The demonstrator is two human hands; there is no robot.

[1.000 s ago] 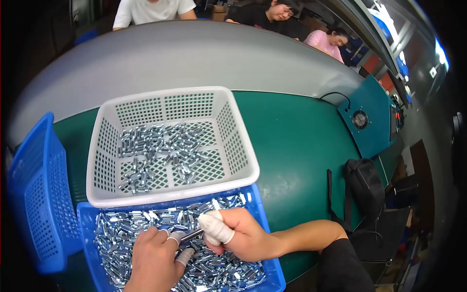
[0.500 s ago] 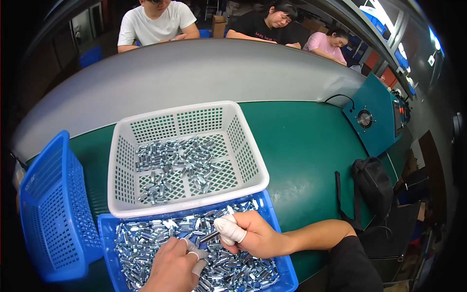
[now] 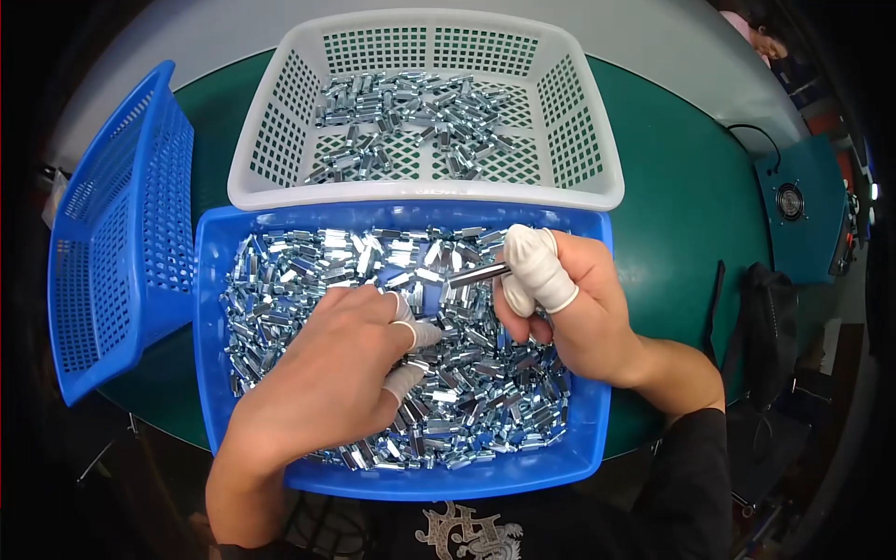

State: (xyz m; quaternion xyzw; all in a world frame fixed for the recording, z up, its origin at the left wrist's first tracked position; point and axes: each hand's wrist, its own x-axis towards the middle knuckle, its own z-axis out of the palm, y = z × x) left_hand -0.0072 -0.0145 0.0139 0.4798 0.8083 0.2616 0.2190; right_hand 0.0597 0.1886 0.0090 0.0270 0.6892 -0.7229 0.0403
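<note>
Head view, contents as seen from above:
- Blue tray [image 3: 213,308]: shallow plastic, nearest the person, filled with a heap of small shiny metal parts [image 3: 467,392].
- Right hand [image 3: 569,308]: over the tray's right half, white finger cots on thumb and forefinger, closed in a pinch on a slim metal rod [image 3: 478,274] that points left and slightly down.
- Left hand [image 3: 336,364]: palm down on the heap at tray centre, fingers narrow and curled into the parts, white cots on the fingertips [image 3: 422,333]; whether it grips one cannot be told.
- White basket [image 3: 597,159]: perforated, just behind the tray and touching it, with a thinner layer of like metal pieces [image 3: 411,117].
- Blue basket [image 3: 112,243]: mesh, tilted on its side at the left.
- Tabletop [image 3: 681,187]: green, carrying all three containers.
- Black bag [image 3: 765,327]: at the right edge.
</note>
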